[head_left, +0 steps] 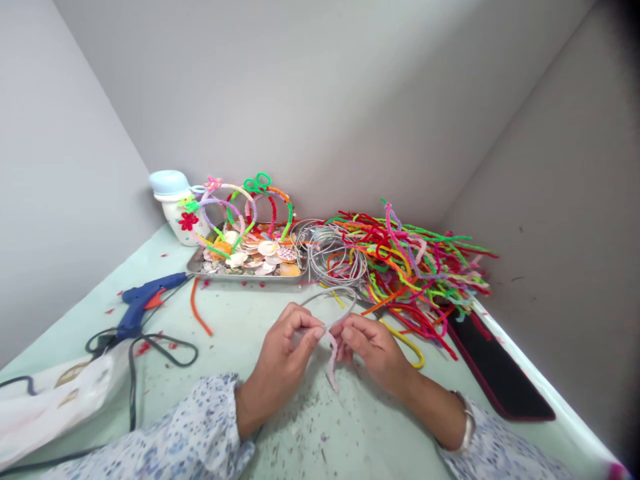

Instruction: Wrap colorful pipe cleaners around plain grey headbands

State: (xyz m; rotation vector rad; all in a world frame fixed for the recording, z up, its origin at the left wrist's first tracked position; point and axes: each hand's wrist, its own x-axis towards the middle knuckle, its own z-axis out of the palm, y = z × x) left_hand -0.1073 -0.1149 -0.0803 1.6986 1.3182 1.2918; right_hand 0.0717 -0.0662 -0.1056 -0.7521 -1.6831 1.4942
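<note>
2 bare hands work close together above a pale green desk point(225, 373), the left hand point(283, 353) and right hand point(377, 353) meeting at the base of a thin grey loop point(355, 298). The left fingers are pinched shut on the loop near the top of a fuzzy pale pink strip point(332, 365), which dangles between the hands. The right fingers are curled nearly closed against the loop's other side, though their exact hold appears partly hidden. Beyond them, a metal tray point(250, 278) carries pale discs point(268, 248) and colorful fuzzy hoops point(249, 200), beside coiled grey wire point(320, 267) and a tangled heap of bright fuzzy stems point(410, 257). A blue glue gun point(136, 308) lies at left; a yellow handle point(417, 353) juts out near the right hand.
</note>
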